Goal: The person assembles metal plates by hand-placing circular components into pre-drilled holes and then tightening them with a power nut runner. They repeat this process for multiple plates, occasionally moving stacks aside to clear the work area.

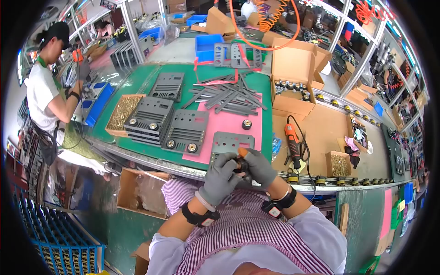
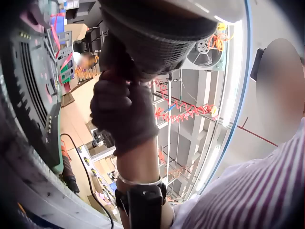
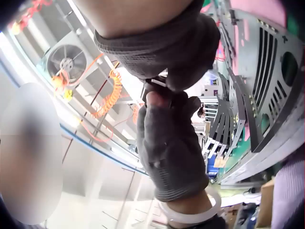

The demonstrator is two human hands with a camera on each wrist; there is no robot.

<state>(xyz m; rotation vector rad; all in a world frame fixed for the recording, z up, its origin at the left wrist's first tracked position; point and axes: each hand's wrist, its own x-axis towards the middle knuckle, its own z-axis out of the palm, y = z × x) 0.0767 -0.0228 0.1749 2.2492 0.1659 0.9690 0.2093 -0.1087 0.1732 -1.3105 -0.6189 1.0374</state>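
Note:
Close together over the bench's front edge are my gloved left hand (image 1: 219,178) and gloved right hand (image 1: 259,168). Between them they grip a small dark part (image 1: 241,166), mostly hidden by the fingers; cannot tell its exact kind. In the right wrist view the left hand (image 3: 169,148) pinches this black piece (image 3: 157,85) with a bare thumb tip. An orange patch (image 1: 243,152) shows at the right hand's fingertips. Just beyond the hands lies a grey slotted metal panel (image 1: 231,141). A black round foot with a metal centre (image 1: 247,124) stands on the pink sheet (image 1: 255,106).
Stacked grey panels (image 1: 149,117) with round feet stand left, beside a box of small brass-coloured fasteners (image 1: 120,120). Dark metal strips (image 1: 229,97) lie behind. An orange-and-black power screwdriver (image 1: 292,140) and an open carton of feet (image 1: 293,107) are right. Another person (image 1: 50,87) works at left.

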